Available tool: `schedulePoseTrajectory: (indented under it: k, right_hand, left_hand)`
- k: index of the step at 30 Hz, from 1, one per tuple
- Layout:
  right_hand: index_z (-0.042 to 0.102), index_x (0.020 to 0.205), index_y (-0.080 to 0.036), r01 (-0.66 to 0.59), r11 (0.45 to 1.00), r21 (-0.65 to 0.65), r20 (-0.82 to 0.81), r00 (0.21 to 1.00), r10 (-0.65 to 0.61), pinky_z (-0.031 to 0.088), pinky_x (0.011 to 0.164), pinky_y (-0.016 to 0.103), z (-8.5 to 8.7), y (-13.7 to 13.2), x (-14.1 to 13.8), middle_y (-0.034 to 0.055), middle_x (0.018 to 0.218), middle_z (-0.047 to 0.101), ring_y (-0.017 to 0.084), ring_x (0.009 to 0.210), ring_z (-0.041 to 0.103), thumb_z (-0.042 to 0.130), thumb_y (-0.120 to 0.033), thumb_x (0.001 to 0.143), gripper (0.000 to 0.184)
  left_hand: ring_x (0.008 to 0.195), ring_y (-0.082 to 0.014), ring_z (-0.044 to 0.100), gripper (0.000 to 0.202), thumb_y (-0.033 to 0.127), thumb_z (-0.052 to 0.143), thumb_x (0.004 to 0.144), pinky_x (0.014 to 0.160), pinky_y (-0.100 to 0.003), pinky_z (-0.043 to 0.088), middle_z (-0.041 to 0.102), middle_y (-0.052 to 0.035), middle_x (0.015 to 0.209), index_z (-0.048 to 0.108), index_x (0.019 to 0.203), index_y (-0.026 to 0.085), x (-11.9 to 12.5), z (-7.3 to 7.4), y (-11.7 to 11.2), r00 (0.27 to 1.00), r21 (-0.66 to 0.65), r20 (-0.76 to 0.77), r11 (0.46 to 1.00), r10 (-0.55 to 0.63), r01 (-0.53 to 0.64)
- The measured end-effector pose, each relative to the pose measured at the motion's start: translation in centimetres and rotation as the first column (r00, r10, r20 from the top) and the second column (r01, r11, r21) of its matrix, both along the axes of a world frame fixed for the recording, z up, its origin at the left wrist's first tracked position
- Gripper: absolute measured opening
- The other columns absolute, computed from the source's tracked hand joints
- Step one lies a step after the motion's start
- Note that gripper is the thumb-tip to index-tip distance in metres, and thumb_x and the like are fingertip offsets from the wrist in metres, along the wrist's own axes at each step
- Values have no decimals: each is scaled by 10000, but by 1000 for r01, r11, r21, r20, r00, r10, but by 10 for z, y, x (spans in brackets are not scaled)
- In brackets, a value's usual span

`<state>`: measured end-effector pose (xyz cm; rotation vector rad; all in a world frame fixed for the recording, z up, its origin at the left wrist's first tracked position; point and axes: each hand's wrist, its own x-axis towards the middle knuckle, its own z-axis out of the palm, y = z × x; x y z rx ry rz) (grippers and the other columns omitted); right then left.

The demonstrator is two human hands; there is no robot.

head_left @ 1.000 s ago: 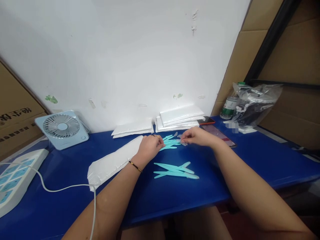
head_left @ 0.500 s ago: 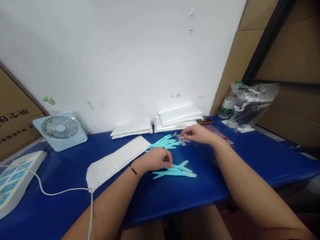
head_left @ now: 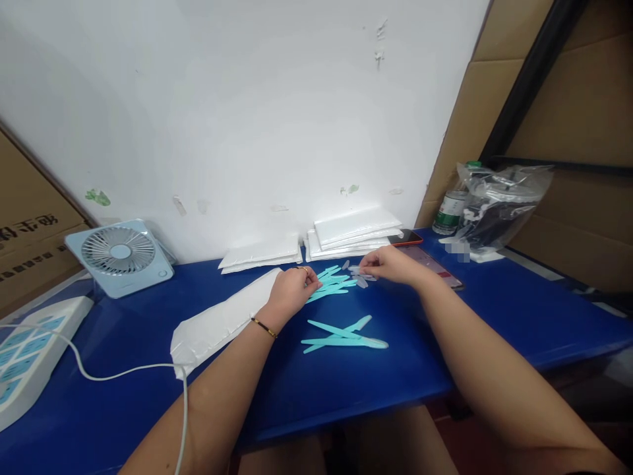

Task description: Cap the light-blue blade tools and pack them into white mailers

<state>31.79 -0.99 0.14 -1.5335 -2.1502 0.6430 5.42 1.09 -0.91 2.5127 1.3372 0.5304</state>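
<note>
My left hand (head_left: 295, 289) is at the left end of a pile of slim turquoise eyebrow razors (head_left: 333, 284), thumb and fingertips pinched together on the handle ends. How many it grips is hidden. My right hand (head_left: 390, 265) pinches at a small heap of clear plastic caps (head_left: 362, 280) just right of the pile; its fingertips close on one cap. Nearer to me, several razors with whitish covered tips (head_left: 346, 336) lie crossed on the blue table (head_left: 346, 389).
A white padded packet (head_left: 222, 323) lies beneath my left wrist. More white packets (head_left: 353, 227) are stacked against the wall. A fan (head_left: 120, 254), power strip (head_left: 39, 356) and white cable (head_left: 99, 378) are left; phones (head_left: 411, 237), a bottle (head_left: 449, 211) and plastic bag (head_left: 504, 204) are right.
My left hand has let go of a razor at the near crossed group and moved away from me to the pile. My right hand has barely moved at the caps.
</note>
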Motion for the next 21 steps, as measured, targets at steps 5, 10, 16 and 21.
schedulePoseTrajectory:
  k: [5,10,16,21]
  right_hand:
    - [715,864,-163,90,992,94,73,993,-97,397,581,250,1,2,5,47,730,691,167,653,586,623,-353,721,255]
    - [719,835,-165,-51,998,-41,20,998,52,414,599,239,11,-8,2,42,757,697,160,676,591,612,-337,732,227]
    - [714,877,-155,-296,891,-345,42,943,330,399,546,217,14,-18,-15,6,684,634,132,611,550,764,-441,565,426]
    - [692,808,-154,-344,887,-308,183,893,411,362,521,212,8,-21,-38,0,686,601,114,589,509,755,-340,597,288]
  left_hand:
    - [874,-180,581,289,451,604,760,722,-258,420,645,-22,971,645,942,231,0,6,-13,977,-33,-5,977,-212,212]
    - [771,-143,584,326,501,637,726,641,-221,405,648,-2,822,662,892,222,7,9,-34,869,-233,-59,853,-492,467]
    - [650,-118,548,284,476,595,769,554,-213,353,644,12,724,648,826,203,13,7,-37,893,-273,-88,873,-441,404]
    - [633,-119,536,272,468,572,784,541,-215,328,644,13,719,647,809,208,15,4,-35,919,-245,-77,901,-387,359]
